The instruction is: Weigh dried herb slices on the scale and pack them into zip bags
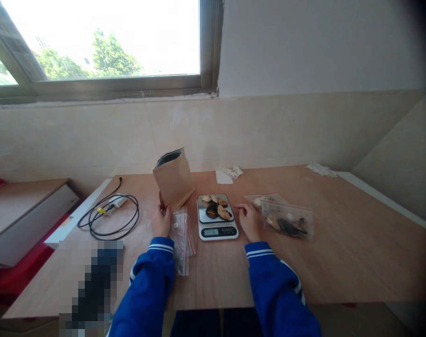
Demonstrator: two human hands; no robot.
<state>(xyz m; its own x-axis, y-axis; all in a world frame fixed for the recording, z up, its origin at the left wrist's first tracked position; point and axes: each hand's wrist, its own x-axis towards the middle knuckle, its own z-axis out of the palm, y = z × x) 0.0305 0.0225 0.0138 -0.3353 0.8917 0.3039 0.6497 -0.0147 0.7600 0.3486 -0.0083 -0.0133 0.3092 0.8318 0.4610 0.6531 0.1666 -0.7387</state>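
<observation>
My left hand [161,222] is at the lower left corner of a brown kraft paper bag [174,180], thumb and fingers closed on its edge. The bag stands upright, its mouth gaping. Beside that hand lie several clear zip bags [182,241] with red seal lines. A white digital kitchen scale [218,236] sits between my hands; its lit display is too small to read. On the steel plate rest several dried brown and pale pieces [218,208], perhaps mushroom or husk. My right hand [249,220] is just right of the scale, index finger stretched toward it, holding nothing visible.
Right of my right hand, filled zip bags [288,220] hold pale and dark pieces. A coiled black cable [109,217] with a white plug lies left. Crumpled white paper [230,174] lies at the back edge of the wooden table [356,243]. A pixelated dark patch covers the front left.
</observation>
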